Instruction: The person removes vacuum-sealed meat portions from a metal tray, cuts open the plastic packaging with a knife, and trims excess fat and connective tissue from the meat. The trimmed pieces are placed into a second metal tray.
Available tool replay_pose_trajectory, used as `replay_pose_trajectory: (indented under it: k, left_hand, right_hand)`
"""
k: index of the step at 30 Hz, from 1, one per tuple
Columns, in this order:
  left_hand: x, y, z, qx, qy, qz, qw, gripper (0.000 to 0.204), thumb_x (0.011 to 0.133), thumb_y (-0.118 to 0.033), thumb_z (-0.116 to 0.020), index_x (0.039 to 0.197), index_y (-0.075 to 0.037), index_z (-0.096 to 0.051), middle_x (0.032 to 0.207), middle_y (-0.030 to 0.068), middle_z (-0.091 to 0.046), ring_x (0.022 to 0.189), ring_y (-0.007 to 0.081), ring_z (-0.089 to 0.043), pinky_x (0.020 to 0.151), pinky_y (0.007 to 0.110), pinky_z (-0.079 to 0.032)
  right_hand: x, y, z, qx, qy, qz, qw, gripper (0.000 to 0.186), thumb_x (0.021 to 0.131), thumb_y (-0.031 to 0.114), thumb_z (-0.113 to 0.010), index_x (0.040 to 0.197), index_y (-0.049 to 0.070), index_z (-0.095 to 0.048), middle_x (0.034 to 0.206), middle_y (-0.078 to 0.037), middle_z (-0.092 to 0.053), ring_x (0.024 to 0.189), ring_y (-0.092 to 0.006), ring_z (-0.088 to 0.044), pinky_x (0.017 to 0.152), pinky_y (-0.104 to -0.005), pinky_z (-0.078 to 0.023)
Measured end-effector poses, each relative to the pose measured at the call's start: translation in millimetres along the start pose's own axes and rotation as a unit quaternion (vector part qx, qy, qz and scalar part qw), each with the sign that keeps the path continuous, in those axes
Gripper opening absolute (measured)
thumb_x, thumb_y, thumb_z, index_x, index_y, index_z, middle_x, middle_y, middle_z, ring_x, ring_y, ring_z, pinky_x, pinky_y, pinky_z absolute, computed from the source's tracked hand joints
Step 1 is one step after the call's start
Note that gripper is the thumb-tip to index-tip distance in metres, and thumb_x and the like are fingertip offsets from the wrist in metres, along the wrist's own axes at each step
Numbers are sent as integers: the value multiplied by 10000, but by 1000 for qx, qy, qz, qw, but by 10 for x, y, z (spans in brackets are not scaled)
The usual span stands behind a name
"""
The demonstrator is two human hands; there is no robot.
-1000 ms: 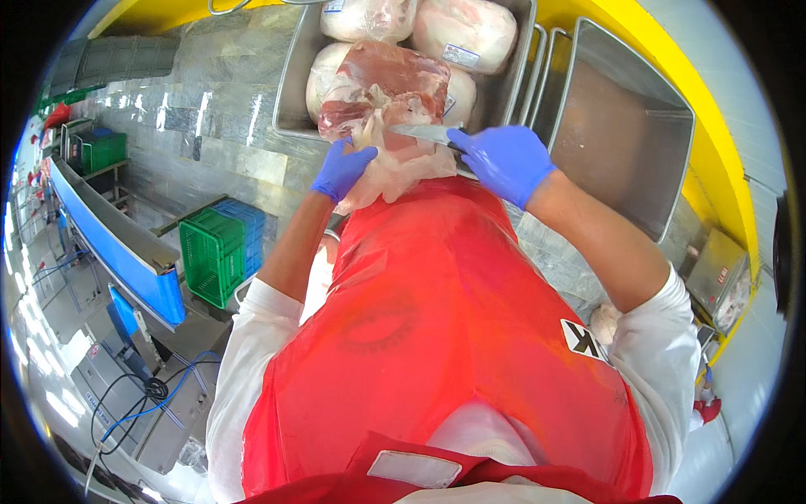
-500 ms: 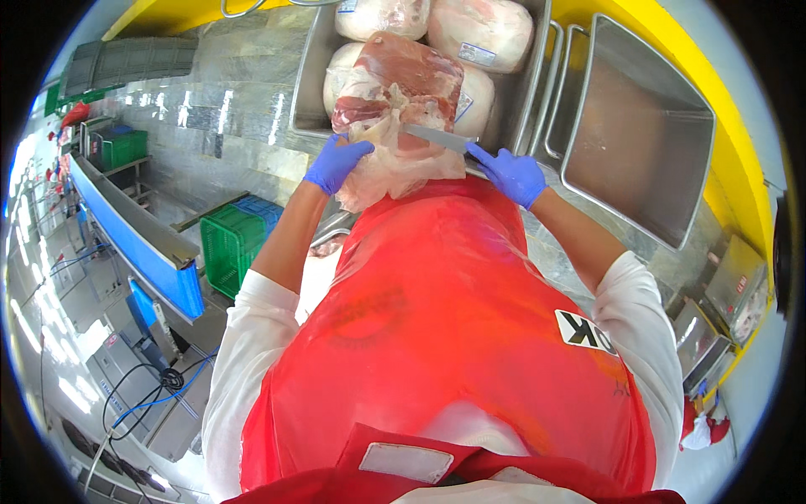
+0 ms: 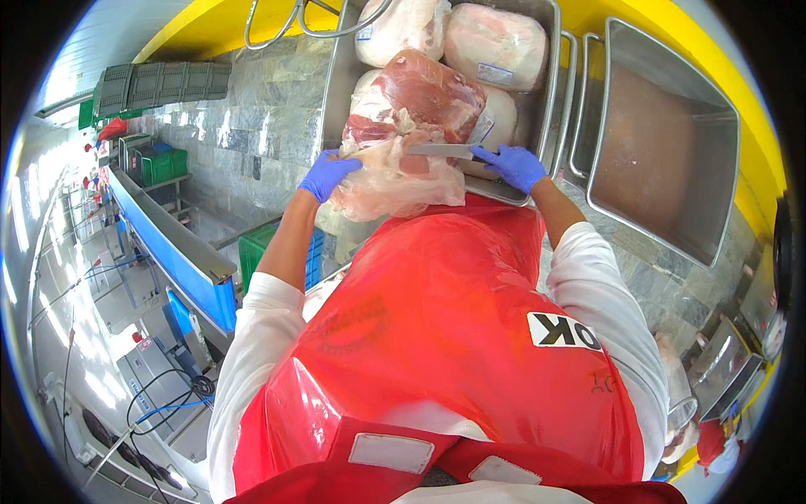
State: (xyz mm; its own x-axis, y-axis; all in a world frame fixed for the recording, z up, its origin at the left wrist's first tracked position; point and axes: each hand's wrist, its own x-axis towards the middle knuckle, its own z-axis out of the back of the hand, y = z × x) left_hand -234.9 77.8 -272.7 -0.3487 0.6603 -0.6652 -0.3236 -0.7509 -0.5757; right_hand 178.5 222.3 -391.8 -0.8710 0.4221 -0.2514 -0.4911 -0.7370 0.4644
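Observation:
A large piece of red meat (image 3: 424,92) rests on wrapped blocks in a deep steel bin. Clear plastic wrap (image 3: 395,189) is peeled toward me and hangs over the bin's near edge. My left hand (image 3: 329,174), in a blue glove, is closed on the left edge of this wrap. In my blue-gloved right hand (image 3: 516,167) is a knife (image 3: 441,150), held by its handle. Its blade points left, lying across the wrap and the near part of the meat. Both hands' fingertips are partly hidden.
Several pale wrapped meat blocks (image 3: 495,46) with labels lie in the steel bin (image 3: 552,101). To the right stands a second steel bin (image 3: 663,143) with a rail handle. A green crate (image 3: 254,252) and a blue-sided conveyor (image 3: 172,239) are at the left.
The view has shifted, so the bins sit farther right and lower. My left hand has drawn the wrap outward to the left; the knife stays over the meat in my right hand.

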Motion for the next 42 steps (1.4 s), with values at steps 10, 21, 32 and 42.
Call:
replay_pose_trajectory:
  k: [10, 21, 32, 42]
  left_hand:
    - [415, 365, -192, 287, -113, -111, 945, 462, 781, -352, -719, 1052, 17, -657, 1004, 267, -680, 969, 435, -653, 839, 491, -519]
    - [444, -294, -967, 245, -275, -262, 892, 594, 841, -607, -648, 1003, -36, -654, 964, 239, -694, 925, 383, -676, 824, 493, -520]
    - [1053, -442, -1329, 183, -269, -81, 942, 470, 911, -481, -531, 869, -54, -724, 927, 230, -699, 877, 420, -678, 801, 519, -525]
    - [531, 248, -1610, 34, -330, -58, 941, 339, 884, -345, -570, 778, -38, -670, 796, 262, -651, 742, 446, -648, 689, 517, -500]
  right_hand:
    - [-419, 926, 145, 71, 3, -80, 994, 532, 991, 297, -492, 1500, 336, -340, 932, -196, -651, 755, -394, -681, 647, -504, -557]
    - [-703, 399, 1203, -45, 12, -101, 994, 631, 949, 341, -589, 1522, 266, -335, 844, -160, -652, 722, -366, -670, 633, -491, -546]
    - [-896, 388, 1402, -34, 49, -141, 988, 605, 924, 347, -613, 1489, 282, -406, 880, -188, -676, 754, -382, -674, 675, -494, -543]
    - [-1252, 150, 1347, -15, 7, -161, 987, 673, 885, 331, -677, 1496, 292, -398, 907, -198, -690, 792, -394, -681, 706, -485, -549]
